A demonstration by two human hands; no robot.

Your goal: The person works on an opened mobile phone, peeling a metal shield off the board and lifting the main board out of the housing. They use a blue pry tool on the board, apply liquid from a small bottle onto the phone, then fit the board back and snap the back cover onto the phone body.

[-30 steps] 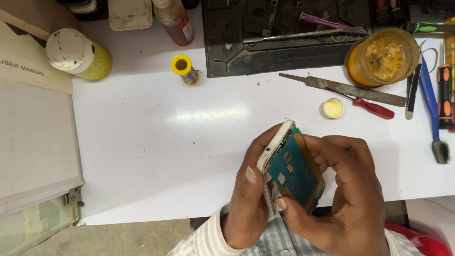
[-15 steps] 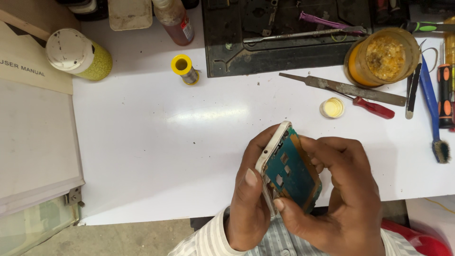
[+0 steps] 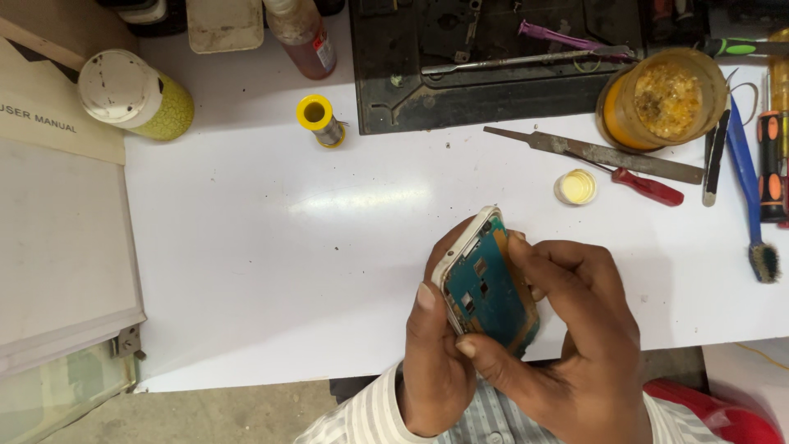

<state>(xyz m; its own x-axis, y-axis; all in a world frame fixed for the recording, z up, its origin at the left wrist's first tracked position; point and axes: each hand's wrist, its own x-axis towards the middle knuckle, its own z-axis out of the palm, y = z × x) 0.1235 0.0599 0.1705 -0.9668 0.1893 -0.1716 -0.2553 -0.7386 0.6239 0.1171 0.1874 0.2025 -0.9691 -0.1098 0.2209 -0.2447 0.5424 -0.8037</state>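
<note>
I hold an opened phone [image 3: 486, 279] with a pale frame and a teal circuit board facing up, tilted over the near edge of the white table [image 3: 312, 247]. My left hand [image 3: 436, 362] grips its left side from below, thumb on the frame. My right hand [image 3: 575, 337] wraps its right side, thumb at the board's lower edge and fingers curled over the top right.
On the table's far side lie a dark work mat [image 3: 493, 66], a yellow solder spool [image 3: 317, 119], a metal file [image 3: 592, 152], a red-handled screwdriver [image 3: 649, 187], a small yellow cap [image 3: 575, 187] and an amber jar [image 3: 662, 99]. A white box [image 3: 57, 247] stands left.
Both hands with the phone have shifted very slightly; the right fingers have curled a little further over the board. Nothing else moved.
</note>
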